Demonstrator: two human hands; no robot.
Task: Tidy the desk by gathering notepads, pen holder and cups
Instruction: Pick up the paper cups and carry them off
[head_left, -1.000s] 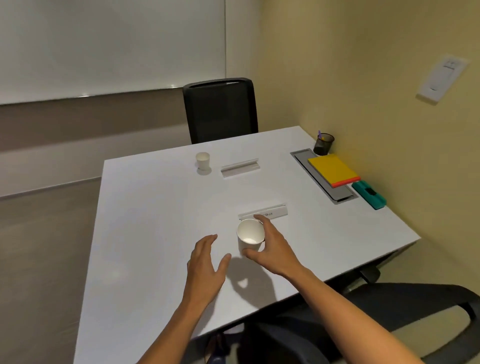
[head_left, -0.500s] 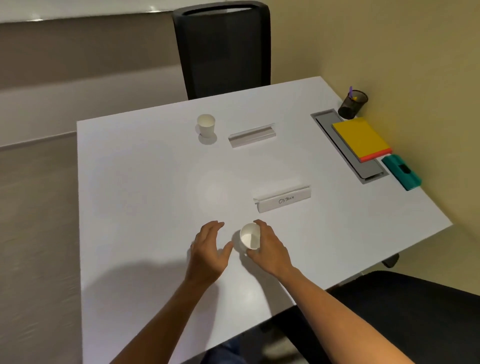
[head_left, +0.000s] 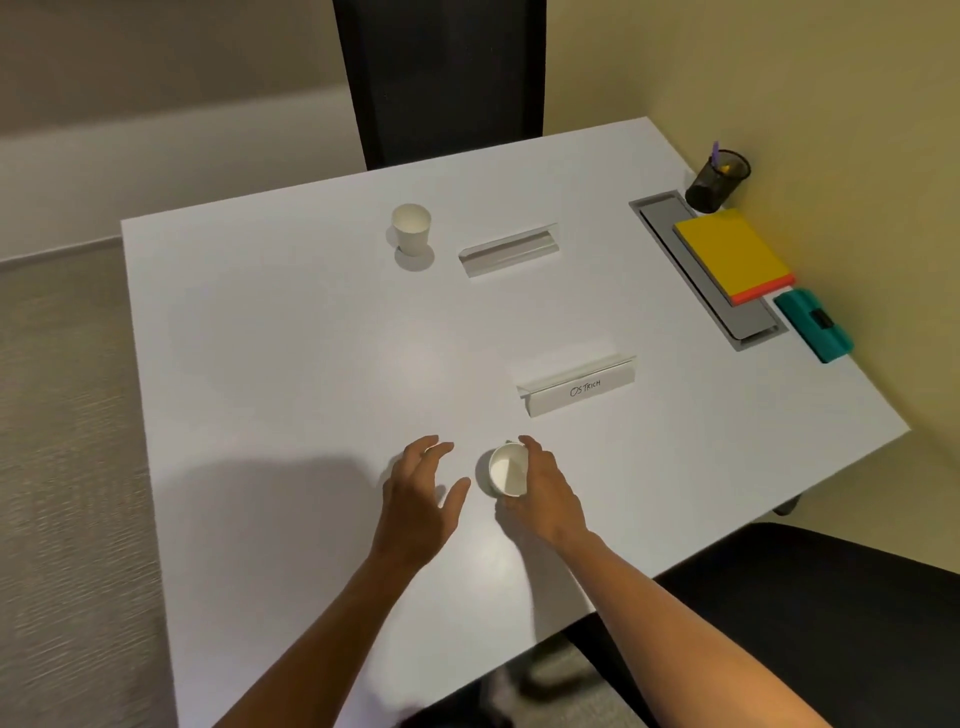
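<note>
Right hand (head_left: 545, 488) wraps the near paper cup (head_left: 508, 470) (upright, mouth up) on the white desk (head_left: 291, 364); left hand (head_left: 421, 493) hovers open beside it. Name card (head_left: 579, 387) reads "OSTRICH".

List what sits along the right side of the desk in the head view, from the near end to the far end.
teal eraser → yellow notepad, lying on the grey desk tray → black mesh pen holder at the far corner.
</note>
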